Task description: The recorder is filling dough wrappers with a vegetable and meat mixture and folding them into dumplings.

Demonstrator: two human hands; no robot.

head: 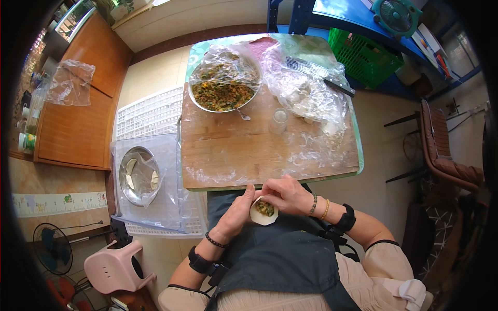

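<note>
A round dough wrapper (260, 219) with chopped green and orange filling (265, 208) at its middle lies in my left hand (238, 210), just off the board's near edge. The fingers of my right hand (286, 194) pinch the wrapper's upper edge. On the wooden board (233, 147) stands a metal bowl (210, 110) of the same filling, partly under plastic film, with a spoon (244, 115) by its rim. A small glass jar (279, 120) is at the board's middle. Folded dumplings (154, 180) lie in a round metal tray (123, 186) at the left, partly under clear plastic.
Crumpled plastic (303, 93) covers pale dough at the board's right, with a black-handled knife (339, 87) on it. White plastic racks (149, 112) stand left of the table. A pink stool (113, 268) is at lower left, a brown chair (437, 144) at the right.
</note>
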